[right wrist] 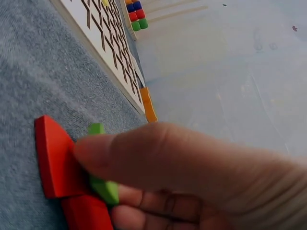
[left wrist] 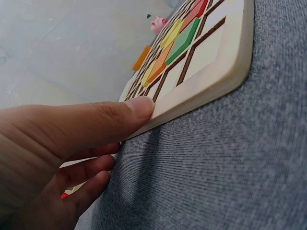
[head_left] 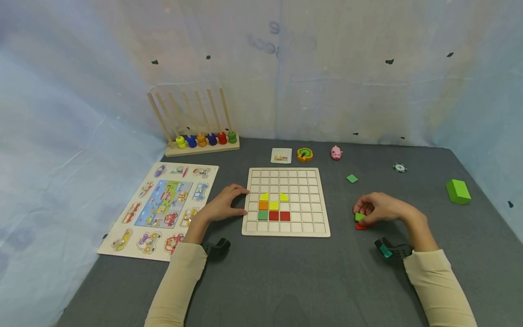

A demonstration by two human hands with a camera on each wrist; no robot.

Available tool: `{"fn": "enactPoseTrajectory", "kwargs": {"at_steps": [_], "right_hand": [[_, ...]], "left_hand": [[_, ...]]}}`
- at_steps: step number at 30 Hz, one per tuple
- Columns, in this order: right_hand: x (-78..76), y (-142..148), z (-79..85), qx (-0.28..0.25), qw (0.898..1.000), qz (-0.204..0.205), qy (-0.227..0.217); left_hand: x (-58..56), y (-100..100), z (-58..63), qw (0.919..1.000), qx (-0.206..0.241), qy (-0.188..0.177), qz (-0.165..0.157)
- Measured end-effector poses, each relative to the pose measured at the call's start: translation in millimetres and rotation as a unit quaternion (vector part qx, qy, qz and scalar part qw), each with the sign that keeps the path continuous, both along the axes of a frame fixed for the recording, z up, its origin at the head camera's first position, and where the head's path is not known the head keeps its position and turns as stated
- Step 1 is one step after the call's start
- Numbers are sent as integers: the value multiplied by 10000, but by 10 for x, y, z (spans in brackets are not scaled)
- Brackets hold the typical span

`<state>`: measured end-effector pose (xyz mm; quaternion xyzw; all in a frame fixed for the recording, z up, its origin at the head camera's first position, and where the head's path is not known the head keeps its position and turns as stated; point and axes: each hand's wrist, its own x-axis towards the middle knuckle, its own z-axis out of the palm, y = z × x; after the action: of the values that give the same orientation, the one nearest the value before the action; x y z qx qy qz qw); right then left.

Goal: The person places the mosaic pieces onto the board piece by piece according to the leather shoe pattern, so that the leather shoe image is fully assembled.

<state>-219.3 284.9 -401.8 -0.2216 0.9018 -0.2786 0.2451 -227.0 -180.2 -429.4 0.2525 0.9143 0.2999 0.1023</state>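
Observation:
My left hand (head_left: 222,204) rests its thumb and index fingertip against the left edge of a wooden grid board (head_left: 286,234). In the left wrist view the thumb (left wrist: 139,108) lies on the board's rim, with the other fingers loosely bent. The board holds several tiles: a green square (head_left: 263,215), red squares (head_left: 284,216), an orange square (head_left: 263,205), a yellow square (head_left: 273,205) and two yellow round-edged ones (head_left: 283,197). To the right of it, my right hand (head_left: 382,208) pinches a green tile (right wrist: 108,189) right over red tiles (right wrist: 60,160) on the table.
A loose green tile (head_left: 352,179) lies beyond the right hand. Farther back are a pattern card (head_left: 281,155), a tree piece (head_left: 304,154), a pink pig (head_left: 336,153) and a chip (head_left: 400,168). A green block (head_left: 458,191), peg stacker (head_left: 204,148) and vehicle puzzle (head_left: 135,236) stand at the sides.

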Motion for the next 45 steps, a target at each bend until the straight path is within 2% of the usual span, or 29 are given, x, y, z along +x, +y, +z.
{"fn": "enactPoseTrajectory", "kwargs": {"at_steps": [5,8,17,27,31,36,40,42,45], "right_hand": [[-8,-63,-13,-338,9977,199,560],[-14,-153,-20,-643,9935,290,898],[-9,-538,12,-992,9790,570,1689],[36,-1016,-89,-1358,9649,995,2017],[57,-1171,-166,-1594,9590,1020,2108],[78,-1300,-245,-1889,9515,1044,2193],[78,-1351,-270,-1922,9427,1213,2442],[81,-1357,-264,-1883,9421,1244,2479],[85,-1345,-246,-1823,9469,1196,2362]], "left_hand": [[2,-3,-2,10000,10,-29,12],[0,-2,-3,10000,14,-24,7],[11,5,23,10000,40,-27,-9],[11,11,28,10000,28,-19,-6],[10,10,22,10000,25,-8,-23],[11,14,22,10000,23,-20,-18],[10,11,25,10000,24,11,-25],[9,9,26,10000,23,24,-37],[8,7,24,10000,28,14,-36]]}}
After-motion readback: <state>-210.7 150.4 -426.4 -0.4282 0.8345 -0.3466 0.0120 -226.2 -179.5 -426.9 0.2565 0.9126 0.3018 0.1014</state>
